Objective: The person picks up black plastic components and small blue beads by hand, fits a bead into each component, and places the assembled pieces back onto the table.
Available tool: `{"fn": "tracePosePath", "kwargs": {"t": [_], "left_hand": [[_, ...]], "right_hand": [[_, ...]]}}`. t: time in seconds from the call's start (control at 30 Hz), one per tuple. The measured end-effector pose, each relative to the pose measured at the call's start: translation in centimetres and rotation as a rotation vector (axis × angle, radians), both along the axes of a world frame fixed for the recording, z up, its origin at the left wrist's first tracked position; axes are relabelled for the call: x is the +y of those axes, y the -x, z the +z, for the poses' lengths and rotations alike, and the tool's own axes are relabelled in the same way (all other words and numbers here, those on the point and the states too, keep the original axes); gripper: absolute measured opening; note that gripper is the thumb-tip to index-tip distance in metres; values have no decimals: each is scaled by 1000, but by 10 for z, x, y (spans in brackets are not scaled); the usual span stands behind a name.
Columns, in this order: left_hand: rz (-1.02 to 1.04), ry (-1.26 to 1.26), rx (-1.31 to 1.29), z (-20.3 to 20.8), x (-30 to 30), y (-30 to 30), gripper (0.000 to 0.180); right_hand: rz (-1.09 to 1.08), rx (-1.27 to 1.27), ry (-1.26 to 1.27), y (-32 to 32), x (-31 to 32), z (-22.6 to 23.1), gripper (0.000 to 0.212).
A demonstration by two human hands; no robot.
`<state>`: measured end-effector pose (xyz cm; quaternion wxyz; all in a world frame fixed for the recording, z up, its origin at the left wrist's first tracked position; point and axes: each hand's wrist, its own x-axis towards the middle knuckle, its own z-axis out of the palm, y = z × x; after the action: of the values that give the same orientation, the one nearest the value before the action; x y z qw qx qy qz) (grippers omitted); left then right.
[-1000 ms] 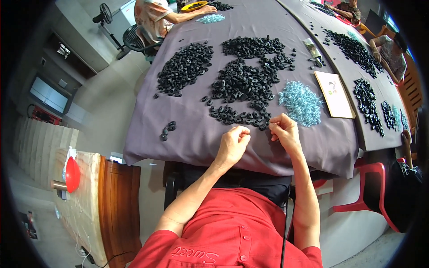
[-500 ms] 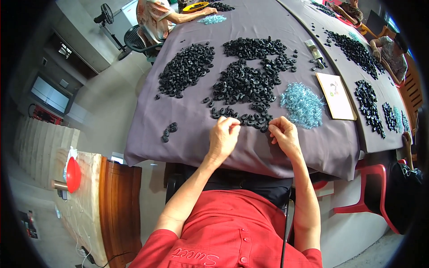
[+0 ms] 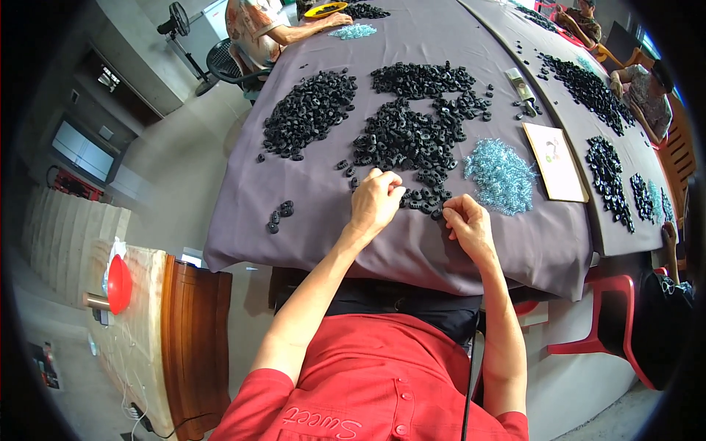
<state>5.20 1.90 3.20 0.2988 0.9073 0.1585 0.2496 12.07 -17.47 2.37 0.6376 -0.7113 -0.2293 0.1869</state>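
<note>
My left hand (image 3: 376, 203) is closed at the near edge of the middle heap of small black plastic parts (image 3: 408, 136), its fingertips over a few of them. Whatever it grips is hidden. My right hand (image 3: 468, 222) pinches at the right end of a short row of black parts (image 3: 423, 198), a dark piece at its fingertips. I cannot make out exactly what it holds. Just beyond the right hand lies a pile of small, clear bluish pieces (image 3: 500, 176). More black parts form a heap (image 3: 309, 114) farther left, and several sit apart (image 3: 276, 217) near the left edge.
A grey-purple cloth (image 3: 309, 242) covers the table. To the right are a flat cream board (image 3: 554, 160) and a tube (image 3: 521, 87). Other people sit at the far left (image 3: 254, 29) and right (image 3: 647, 95), with their own piles. A red chair (image 3: 618, 323) stands at the right.
My left hand has moved a little away from me and to the right, toward the heap, uncovering less of the near row. My right hand has barely moved.
</note>
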Motion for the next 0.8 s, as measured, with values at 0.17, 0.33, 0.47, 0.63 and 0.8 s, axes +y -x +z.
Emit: {"fn": "tracePosePath", "kwargs": {"t": [0.17,0.33,0.47,0.63,0.8], "left_hand": [[3,-106,196,-2,-6,-8,25],[-21,-78,162,-4,-12,-10,19],[-72,14,-199,6,-27,1,14],[-222,427,-268,-11,-50,24,13],[-174,554,-225,-21,-46,29,13]], "right_hand": [[-16,-17,11,1,1,1,9],[-24,-16,10,-1,1,0,10],[-38,-10,-15,0,2,-1,11],[-75,10,-73,6,5,0,11],[-35,-66,-100,19,12,0,10]]}}
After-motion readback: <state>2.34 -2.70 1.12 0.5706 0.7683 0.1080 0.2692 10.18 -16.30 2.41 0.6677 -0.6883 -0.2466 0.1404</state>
